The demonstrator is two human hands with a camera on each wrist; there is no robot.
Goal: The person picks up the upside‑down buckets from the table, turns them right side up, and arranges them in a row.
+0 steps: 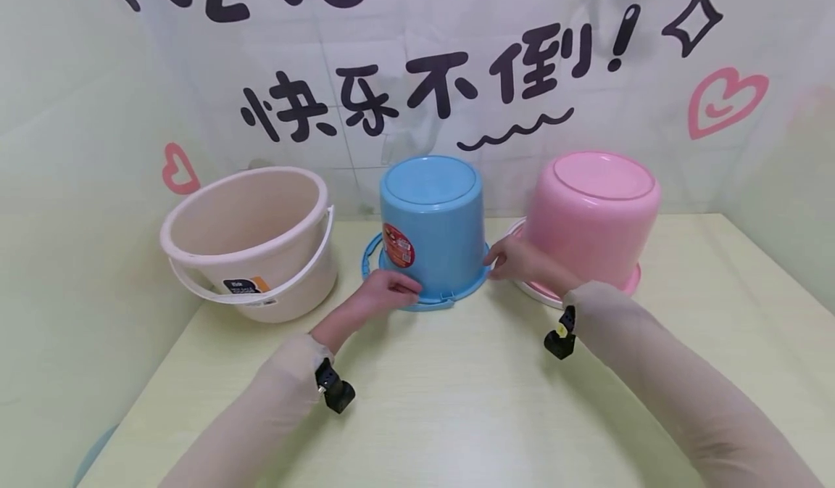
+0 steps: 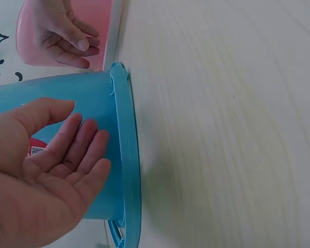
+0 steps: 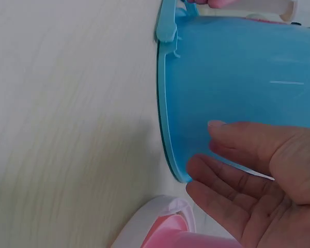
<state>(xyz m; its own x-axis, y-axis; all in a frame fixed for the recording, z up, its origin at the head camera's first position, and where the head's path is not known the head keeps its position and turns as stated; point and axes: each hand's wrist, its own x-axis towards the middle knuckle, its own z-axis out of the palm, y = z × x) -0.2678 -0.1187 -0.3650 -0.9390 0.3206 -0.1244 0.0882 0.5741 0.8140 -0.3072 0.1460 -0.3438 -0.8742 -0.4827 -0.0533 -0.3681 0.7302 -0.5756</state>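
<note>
Both slack, pinching nothing, my left hand [image 1: 383,291] and right hand [image 1: 522,262] flank the blue bucket [image 1: 437,238], and a careless rightward swing could bump the pink bucket [image 1: 596,220] beside my right!

Reaches forward with long-sleeved left arm [image 1: 254,412] and long-sleeved right arm [image 1: 665,361], both angled inward. Holds left hand [image 1: 383,291] relaxed, with fingers [image 2: 82,137] side by side, lightly bent, and thumb [image 2: 49,111] set apart. Holds right hand [image 1: 525,262] slightly farther forward, with fingers loosely curved and thumb extended, leaving gap between. Sets hands well apart, turned toward each other.
</note>
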